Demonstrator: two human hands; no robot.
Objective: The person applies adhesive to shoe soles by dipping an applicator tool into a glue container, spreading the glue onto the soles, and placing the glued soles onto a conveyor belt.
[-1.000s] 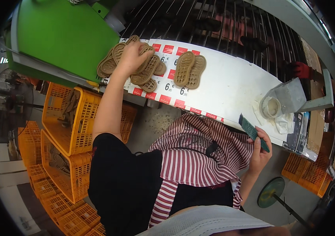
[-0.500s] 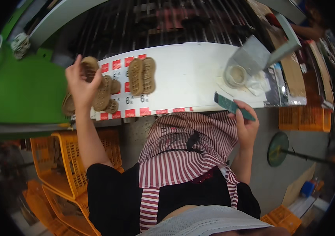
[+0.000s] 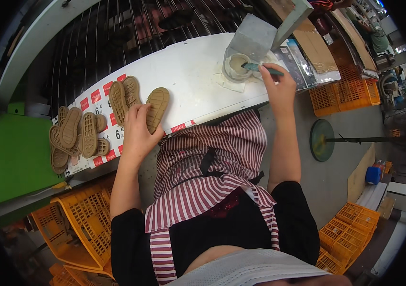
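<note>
My left hand (image 3: 138,128) is closed on the edge of a tan shoe sole (image 3: 157,108), held over the front of the white work board (image 3: 184,71). Just beyond that hand lie a pair of tan soles (image 3: 118,101) side by side. A loose pile of several more soles (image 3: 88,133) sits at the board's left end. In my right hand (image 3: 279,86) is a green-handled brush (image 3: 262,69), its tip at the mouth of a round tub (image 3: 238,66) holding pale paste. A grey translucent sheet (image 3: 254,35) stands behind the tub.
A green table (image 3: 17,148) adjoins on the left, with orange crates (image 3: 81,229) below it. Metal rods (image 3: 117,38) run behind the board. On the right are orange crates (image 3: 343,90) and a round green stand base (image 3: 321,139).
My left hand has moved right from the pile, bringing a sole in front of the pair. My right hand has carried the brush up to the tub. The view has shifted and turned.
</note>
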